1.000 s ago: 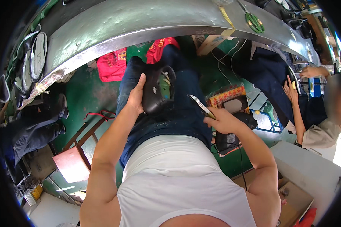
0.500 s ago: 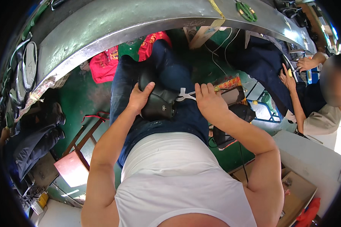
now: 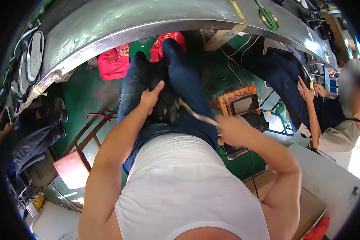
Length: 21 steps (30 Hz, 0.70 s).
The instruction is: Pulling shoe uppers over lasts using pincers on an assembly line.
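Note:
I sit with a black shoe [image 3: 166,108] on my lap, between my blue-jeaned thighs. My left hand [image 3: 150,98] lies on the shoe's left side and holds it in place. My right hand [image 3: 232,128] is closed around a thin metal tool [image 3: 196,115] whose tip reaches into the shoe's right side. The tool and hand are blurred. My white shirt fills the lower middle of the view.
A curved metal workbench [image 3: 120,22] arcs across the top, with green scissors [image 3: 269,18] on it. Red cloth [image 3: 114,64] lies on the green floor. A wooden stool [image 3: 78,160] stands left. Another person [image 3: 332,120] sits at the right with dark fabric. A black device [image 3: 248,120] rests beside my right knee.
The shoe has sunk lower on my lap and turned. My right hand has drawn back to the right, away from the shoe, with the tool stretched between them.

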Motion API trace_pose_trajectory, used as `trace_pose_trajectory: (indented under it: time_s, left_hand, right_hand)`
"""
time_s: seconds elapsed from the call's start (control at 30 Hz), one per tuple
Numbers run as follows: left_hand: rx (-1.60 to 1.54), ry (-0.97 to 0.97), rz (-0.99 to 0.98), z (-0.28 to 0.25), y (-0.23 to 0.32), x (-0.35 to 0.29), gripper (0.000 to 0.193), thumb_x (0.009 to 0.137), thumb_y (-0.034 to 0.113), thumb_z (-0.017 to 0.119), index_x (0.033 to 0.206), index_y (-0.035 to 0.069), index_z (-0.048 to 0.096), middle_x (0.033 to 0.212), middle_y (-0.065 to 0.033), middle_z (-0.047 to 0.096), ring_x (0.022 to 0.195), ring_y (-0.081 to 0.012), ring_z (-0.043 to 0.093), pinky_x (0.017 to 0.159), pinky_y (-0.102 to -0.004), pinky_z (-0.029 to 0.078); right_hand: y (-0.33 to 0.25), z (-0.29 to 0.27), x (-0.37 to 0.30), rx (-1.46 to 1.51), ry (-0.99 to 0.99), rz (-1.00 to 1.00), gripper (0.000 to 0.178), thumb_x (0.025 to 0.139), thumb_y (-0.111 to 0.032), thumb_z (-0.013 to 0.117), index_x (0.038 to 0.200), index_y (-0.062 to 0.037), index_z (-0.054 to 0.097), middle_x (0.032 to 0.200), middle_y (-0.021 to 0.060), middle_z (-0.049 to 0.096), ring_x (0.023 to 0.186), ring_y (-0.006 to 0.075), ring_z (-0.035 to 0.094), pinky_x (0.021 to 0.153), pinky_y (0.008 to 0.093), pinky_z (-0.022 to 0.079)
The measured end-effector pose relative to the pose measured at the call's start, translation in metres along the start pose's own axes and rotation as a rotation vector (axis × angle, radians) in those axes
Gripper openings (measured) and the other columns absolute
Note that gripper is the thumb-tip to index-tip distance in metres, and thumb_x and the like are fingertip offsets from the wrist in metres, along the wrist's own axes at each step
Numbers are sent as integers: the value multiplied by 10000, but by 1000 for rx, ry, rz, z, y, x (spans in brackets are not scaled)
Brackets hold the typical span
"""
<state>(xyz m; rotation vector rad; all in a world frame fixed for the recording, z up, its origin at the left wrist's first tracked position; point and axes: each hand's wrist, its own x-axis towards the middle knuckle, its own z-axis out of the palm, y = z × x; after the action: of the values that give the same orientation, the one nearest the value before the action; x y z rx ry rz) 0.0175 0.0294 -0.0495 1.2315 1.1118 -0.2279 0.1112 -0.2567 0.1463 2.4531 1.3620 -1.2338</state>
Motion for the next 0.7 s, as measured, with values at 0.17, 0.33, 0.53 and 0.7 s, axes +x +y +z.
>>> trace_pose_trajectory:
  time_s: [0.17,0.33,0.53,0.7]
  left_hand:
    - [-340,-383,-361,-15,24,-3,730,840,591,693,1208,-33,600,1081,-173,693,938,-300,693,849,-434,563]
    - [-644,-518,-261,-3,24,-29,623,924,621,539,1196,71,639,1091,-115,699,984,-276,679,892,-463,548]
    - [-950,-638,-113,2,59,-92,580,987,603,400,1270,135,590,1163,-80,668,1012,-245,665,914,-446,542]
    - [-1027,-655,-69,-5,56,-91,555,1026,569,298,1208,145,606,1106,-57,677,1000,-230,670,917,-457,540]
  right_hand:
    - [29,-1,-48,375,284,88,237,936,-183,576,1072,11,569,935,247,646,884,415,652,773,465,513]
    - [32,12,-6,814,370,64,268,953,-171,577,1147,15,579,856,205,642,794,329,650,779,405,501]
    - [23,41,16,348,322,20,307,901,-290,637,981,2,584,915,221,669,844,426,646,774,490,506]
    - [2,64,34,29,356,-150,406,857,-283,693,1148,-20,590,1136,211,602,1091,397,586,862,486,489]
